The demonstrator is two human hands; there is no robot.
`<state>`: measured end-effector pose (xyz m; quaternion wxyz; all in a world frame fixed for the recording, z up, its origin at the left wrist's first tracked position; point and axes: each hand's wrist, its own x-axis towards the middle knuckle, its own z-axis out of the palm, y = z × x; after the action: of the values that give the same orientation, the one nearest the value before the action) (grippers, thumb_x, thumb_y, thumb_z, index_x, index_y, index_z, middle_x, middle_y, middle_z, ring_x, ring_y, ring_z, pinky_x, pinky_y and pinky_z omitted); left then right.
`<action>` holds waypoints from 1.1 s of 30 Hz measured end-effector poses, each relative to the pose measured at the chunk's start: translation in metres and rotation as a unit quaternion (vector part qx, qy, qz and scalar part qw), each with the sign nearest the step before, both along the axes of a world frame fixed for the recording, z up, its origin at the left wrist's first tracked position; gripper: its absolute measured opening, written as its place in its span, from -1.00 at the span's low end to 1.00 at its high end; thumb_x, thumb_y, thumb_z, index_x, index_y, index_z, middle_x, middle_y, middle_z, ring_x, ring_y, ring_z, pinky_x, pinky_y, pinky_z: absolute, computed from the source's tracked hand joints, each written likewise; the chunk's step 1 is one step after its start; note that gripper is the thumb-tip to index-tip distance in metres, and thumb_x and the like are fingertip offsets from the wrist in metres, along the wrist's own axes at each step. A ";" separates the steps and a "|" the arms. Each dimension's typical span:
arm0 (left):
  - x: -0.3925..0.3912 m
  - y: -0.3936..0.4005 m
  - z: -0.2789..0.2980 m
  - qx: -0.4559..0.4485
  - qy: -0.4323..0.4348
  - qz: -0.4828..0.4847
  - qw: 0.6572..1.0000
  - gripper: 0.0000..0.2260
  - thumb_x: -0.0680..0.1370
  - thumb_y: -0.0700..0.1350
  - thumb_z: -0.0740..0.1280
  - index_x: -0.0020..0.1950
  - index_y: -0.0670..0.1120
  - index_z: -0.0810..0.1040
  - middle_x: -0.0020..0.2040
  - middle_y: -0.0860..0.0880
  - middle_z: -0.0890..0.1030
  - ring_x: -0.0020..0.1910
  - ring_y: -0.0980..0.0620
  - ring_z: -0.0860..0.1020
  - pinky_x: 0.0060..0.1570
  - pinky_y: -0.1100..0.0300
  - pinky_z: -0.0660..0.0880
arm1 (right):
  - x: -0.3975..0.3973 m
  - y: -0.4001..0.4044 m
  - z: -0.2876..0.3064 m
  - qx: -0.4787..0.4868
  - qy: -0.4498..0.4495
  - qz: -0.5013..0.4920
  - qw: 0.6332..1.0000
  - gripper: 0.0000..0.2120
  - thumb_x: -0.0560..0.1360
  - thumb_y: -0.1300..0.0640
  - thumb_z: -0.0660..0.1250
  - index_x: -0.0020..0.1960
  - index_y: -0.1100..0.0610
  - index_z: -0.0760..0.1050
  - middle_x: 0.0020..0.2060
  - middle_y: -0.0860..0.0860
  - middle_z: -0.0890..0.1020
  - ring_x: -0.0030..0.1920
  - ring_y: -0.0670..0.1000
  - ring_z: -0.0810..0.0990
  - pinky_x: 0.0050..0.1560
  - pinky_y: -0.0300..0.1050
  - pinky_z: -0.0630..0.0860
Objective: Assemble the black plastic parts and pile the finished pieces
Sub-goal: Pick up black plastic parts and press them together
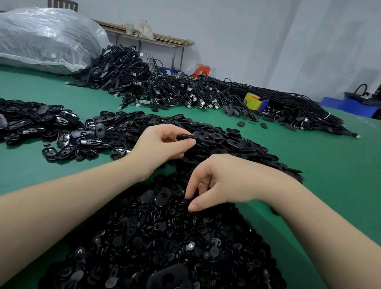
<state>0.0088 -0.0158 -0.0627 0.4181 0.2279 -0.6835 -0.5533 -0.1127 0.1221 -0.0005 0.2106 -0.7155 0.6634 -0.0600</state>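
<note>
My left hand (159,148) pinches a flat black oval plastic shell (186,137) edge-on above the middle heap of oval shells (231,142). My right hand (213,181) reaches down into the near heap of small round black parts (170,251), its thumb and forefinger closing on one small piece at the heap's top; the piece itself is hard to make out among the others. A larger oval shell (168,279) lies on the near heap. A third heap of black oval pieces (25,122) lies at the left on the green table (348,189).
A long heap of black cables (191,91) runs across the back of the table, with a yellow and blue object (255,102) in it. A big clear plastic bag (39,37) lies at the back left. Blue bins (352,106) and a machine stand at the far right.
</note>
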 end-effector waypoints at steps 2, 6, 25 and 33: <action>0.000 -0.001 -0.001 -0.030 -0.021 0.024 0.999 -0.84 0.43 -0.10 0.55 -0.23 0.17 0.70 -0.38 0.11 0.57 -0.32 0.10 0.57 -0.24 0.24 0.53 | 0.002 0.001 0.001 -0.002 0.008 0.003 1.000 -0.84 0.39 -0.12 0.52 -0.07 -0.13 0.66 -0.19 -0.04 0.68 -0.21 -0.09 0.59 -0.15 -0.13 0.54; -0.001 -0.003 -0.003 -0.022 -0.003 0.042 0.999 -0.75 0.42 -0.24 0.54 -0.32 0.06 0.58 -0.19 0.10 0.70 -0.19 0.11 0.61 -0.22 0.28 0.51 | 0.006 0.003 0.001 -0.027 0.013 0.006 1.000 -0.89 0.40 -0.08 0.53 -0.11 -0.08 0.69 -0.25 -0.11 0.69 -0.23 -0.13 0.60 -0.14 -0.17 0.54; -0.001 0.009 0.003 -0.027 0.000 0.048 0.999 -0.83 0.46 -0.19 0.52 0.03 -0.02 0.68 -0.26 -0.06 0.71 -0.31 0.07 0.68 -0.27 0.21 0.63 | 0.009 -0.001 -0.006 -0.068 -0.103 0.036 0.992 -0.91 0.39 -0.02 0.55 -0.19 -0.02 0.69 -0.31 -0.10 0.68 -0.40 -0.22 0.49 -0.36 -0.40 0.35; -0.002 0.019 0.006 -0.096 -0.014 0.024 0.995 -0.79 0.50 -0.25 0.46 -0.01 0.06 0.67 -0.28 0.20 0.69 -0.25 0.23 0.67 -0.25 0.44 0.52 | 0.003 -0.005 -0.010 -0.097 -0.186 -0.001 0.978 -0.87 0.42 0.05 0.54 -0.25 0.04 0.64 -0.37 -0.06 0.67 -0.39 -0.17 0.53 -0.28 -0.28 0.43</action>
<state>0.0067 0.0029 -0.0565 0.4415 0.2112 -0.7334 -0.4718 -0.1096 0.1169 -0.0103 0.2603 -0.7083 0.6041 -0.2560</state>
